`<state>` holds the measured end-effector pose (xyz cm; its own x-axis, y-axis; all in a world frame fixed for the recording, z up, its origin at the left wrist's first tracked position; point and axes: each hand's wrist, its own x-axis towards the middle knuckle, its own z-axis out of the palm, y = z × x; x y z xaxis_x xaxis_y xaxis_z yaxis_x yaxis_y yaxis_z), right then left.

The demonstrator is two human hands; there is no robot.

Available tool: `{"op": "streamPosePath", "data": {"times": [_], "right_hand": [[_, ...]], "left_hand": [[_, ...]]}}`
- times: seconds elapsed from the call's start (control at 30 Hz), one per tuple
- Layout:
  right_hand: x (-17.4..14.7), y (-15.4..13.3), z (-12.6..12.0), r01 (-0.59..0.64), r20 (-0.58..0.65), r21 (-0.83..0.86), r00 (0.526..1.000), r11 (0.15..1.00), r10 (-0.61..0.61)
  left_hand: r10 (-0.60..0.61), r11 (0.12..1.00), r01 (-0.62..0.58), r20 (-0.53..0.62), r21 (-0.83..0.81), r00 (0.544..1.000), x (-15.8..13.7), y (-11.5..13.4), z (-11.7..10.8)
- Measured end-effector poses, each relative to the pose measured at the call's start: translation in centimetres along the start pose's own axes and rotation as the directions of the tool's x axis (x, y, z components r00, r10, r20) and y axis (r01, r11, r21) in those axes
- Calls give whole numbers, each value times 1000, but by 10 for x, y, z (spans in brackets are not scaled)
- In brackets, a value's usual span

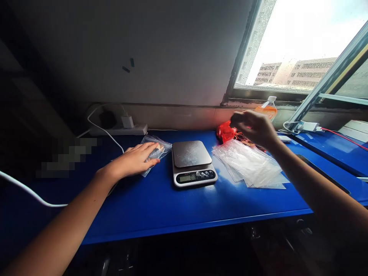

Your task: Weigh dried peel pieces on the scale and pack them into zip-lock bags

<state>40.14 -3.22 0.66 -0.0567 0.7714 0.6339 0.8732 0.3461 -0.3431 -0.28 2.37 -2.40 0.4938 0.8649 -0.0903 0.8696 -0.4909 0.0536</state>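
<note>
Resting left hand (136, 158) on zip bag (164, 150) left of frame center, with fingers extended, thumb apart. Holding right hand (254, 124) near red bag (225, 133), right of center, fingers curled; can't tell if pinching. Seeing scale (192, 154) mid-frame, clear bags (253, 165) at right.

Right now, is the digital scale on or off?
On: the digital scale shows dark digits on its LCD display, seemingly 0.0, though the small reading is hard to confirm.
</note>
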Motion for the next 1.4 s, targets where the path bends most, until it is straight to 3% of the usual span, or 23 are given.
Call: {"op": "streamPosePath", "data": {"times": [0.07, 0.13, 0.23, 0.33, 0.5, 0.63, 0.77, 0.9, 1.17, 1.3, 1.4], "right_hand": [[-4, -39, 24, 220, 122, 49, 967, 974, -225], [-7, -66, 52, 333, 247, 102, 904, 937, -348], [-10, -83, 87, 358, 283, 58, 889, 932, -359], [-13, -83, 98, 329, 300, 68, 894, 942, -334], [-20, -78, 75, 347, 273, 209, 877, 914, -395], [-19, -68, 54, 329, 149, 216, 920, 919, -364], [-20, -55, 56, 297, -6, 220, 953, 929, -303], [-30, -52, 62, 304, -97, 222, 952, 926, -289], [-48, -60, 49, 385, -129, 155, 921, 910, -367], [-44, -48, 44, 344, -110, 92, 936, 934, -334], [-38, -34, 44, 243, -105, 18, 965, 970, -239]], "left_hand": [[1, 1000, -1, -1, 6, 1000, 0, 0, 0], [0, 1000, 0, -2, -2, 1000, 0, 0, 0], [-4, 1000, 4, 1, -9, 1000, 0, -1, 0], [-7, 1000, 7, -6, 10, 1000, -1, -2, 2], [-17, 1000, 17, -27, -6, 999, -4, -3, 6], [-35, 999, 35, -12, -17, 999, -6, -3, 9], [-64, 998, 64, 12, 0, 998, -9, 2, 5], [-84, 996, 83, 46, 24, 995, -11, 7, 1], [-128, 990, 125, 44, 60, 991, -4, 0, 5], [-153, 988, 151, 74, 26, 986, -3, 1, 0], [-155, 988, 156, 91, -8, 984, -3, 3, -4]]}}
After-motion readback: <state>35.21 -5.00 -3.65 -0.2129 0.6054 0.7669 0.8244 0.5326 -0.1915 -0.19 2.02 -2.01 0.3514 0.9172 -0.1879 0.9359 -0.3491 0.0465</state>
